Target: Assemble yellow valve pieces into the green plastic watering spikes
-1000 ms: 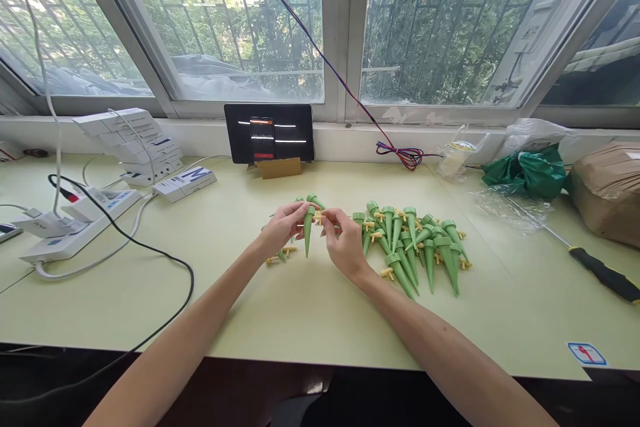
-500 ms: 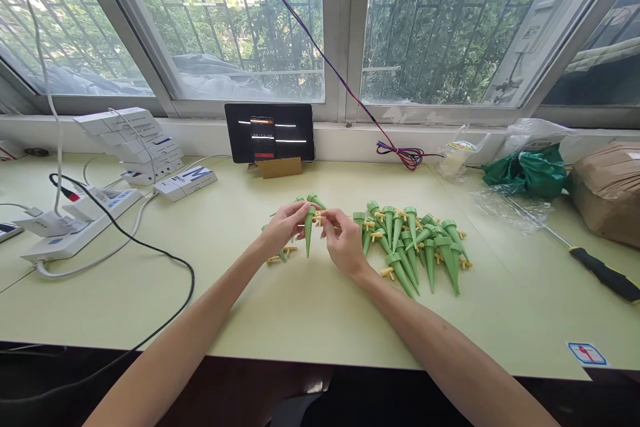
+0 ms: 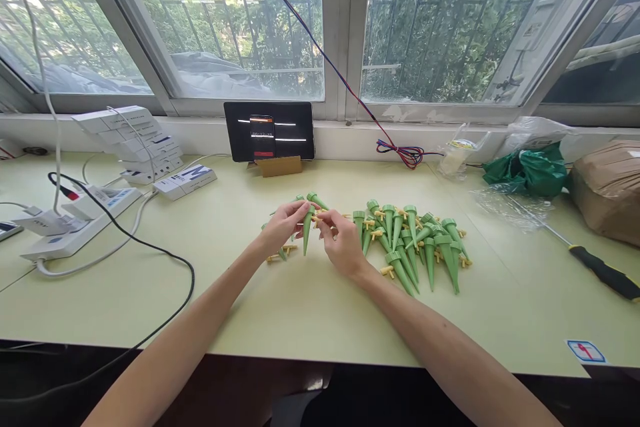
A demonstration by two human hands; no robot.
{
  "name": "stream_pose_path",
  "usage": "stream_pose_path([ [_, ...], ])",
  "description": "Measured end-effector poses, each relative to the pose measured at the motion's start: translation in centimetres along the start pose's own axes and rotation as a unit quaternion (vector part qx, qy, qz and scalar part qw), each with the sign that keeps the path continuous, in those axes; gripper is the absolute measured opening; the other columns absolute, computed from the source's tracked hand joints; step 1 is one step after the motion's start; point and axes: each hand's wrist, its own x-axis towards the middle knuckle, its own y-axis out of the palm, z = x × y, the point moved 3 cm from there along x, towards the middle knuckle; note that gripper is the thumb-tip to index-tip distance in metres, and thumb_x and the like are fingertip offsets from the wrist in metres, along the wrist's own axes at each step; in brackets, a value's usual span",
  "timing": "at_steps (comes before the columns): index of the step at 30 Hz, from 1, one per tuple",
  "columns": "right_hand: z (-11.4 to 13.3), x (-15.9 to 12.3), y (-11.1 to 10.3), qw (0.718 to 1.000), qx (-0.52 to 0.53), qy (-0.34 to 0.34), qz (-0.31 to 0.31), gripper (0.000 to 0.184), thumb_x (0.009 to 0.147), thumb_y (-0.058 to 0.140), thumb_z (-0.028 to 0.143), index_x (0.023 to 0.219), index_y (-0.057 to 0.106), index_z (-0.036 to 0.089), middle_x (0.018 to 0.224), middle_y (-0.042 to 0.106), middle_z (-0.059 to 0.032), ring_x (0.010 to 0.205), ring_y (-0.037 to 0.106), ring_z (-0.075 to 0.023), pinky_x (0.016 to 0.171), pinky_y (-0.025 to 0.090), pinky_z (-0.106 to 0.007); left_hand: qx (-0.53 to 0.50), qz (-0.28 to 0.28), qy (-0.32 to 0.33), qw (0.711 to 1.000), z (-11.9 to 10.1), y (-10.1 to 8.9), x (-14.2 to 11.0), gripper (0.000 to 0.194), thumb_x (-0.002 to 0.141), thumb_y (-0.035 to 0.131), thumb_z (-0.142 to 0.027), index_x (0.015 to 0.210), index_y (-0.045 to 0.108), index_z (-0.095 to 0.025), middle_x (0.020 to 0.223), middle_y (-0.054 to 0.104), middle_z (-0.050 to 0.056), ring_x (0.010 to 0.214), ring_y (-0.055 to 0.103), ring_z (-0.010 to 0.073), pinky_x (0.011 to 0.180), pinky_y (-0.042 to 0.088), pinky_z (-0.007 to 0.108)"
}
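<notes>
Closed fingers of my left hand (image 3: 281, 229) hold a green watering spike (image 3: 307, 235) point down, a little above the table. My right hand (image 3: 343, 243) is pinched at the spike's right side, on a small yellow valve (image 3: 315, 217) by its cap. Fingertips partly cover the valve, so how far it sits in the spike cannot be made out. Beyond my left hand lies another green spike (image 3: 318, 201), with more partly hidden behind the fingers. Loose yellow valves (image 3: 290, 250) rest under my left wrist. Right of my right hand is a heap of green spikes (image 3: 399, 268), many bearing yellow valves.
A propped tablet (image 3: 295, 123) stands by the window. Stacked white boxes (image 3: 145, 140), a power strip (image 3: 85, 233) and a looping black cable (image 3: 187, 267) occupy the left. To the right lie a screwdriver (image 3: 600, 270), a green plastic bag (image 3: 530, 173) and a brown package (image 3: 607, 193).
The held spike has shifted slightly left and tilted a little. My right fingers have moved slightly around the yellow valve. The heap is unchanged.
</notes>
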Motion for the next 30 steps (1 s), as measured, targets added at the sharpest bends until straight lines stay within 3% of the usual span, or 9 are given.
stream_pose_path([
  [9,-0.2,0.3,-0.4,1.000,0.004,0.015,-0.017,0.021,0.095,0.048,0.032,0.091,0.064,0.018,0.079,0.064,-0.0034,0.065,0.057,-0.0140,0.059,0.047,-0.024,0.056,-0.020,-0.006,0.998,-0.2,-0.2,-0.2,0.038,0.088,0.059,-0.054,0.097,0.070,-0.019,0.059,0.044,-0.003,0.046,0.037,0.0076,0.042,0.031,0.022],
  [22,-0.6,0.9,-1.0,0.994,0.065,0.065,-0.054,0.019,0.088,0.058,0.037,0.090,0.063,0.019,0.075,0.068,-0.0023,0.055,0.060,-0.0132,0.052,0.050,-0.024,-0.017,0.050,-0.014,0.999,0.0,-0.2,0.0,0.038,0.088,0.064,-0.044,0.116,0.066,-0.018,0.087,0.062,0.006,0.060,0.048,0.0099,0.054,0.042,0.025],
  [30,-1.4,1.4,-0.8,0.990,0.110,0.081,-0.042,0.021,0.084,0.061,0.040,0.084,0.061,0.019,0.070,0.066,-0.0017,0.052,0.059,-0.0126,0.047,0.049,-0.024,-0.023,0.045,-0.018,0.999,0.6,-0.4,0.2,0.039,0.087,0.065,-0.046,0.114,0.066,-0.018,0.077,0.063,0.004,0.062,0.051,0.0122,0.053,0.043,0.025],
])
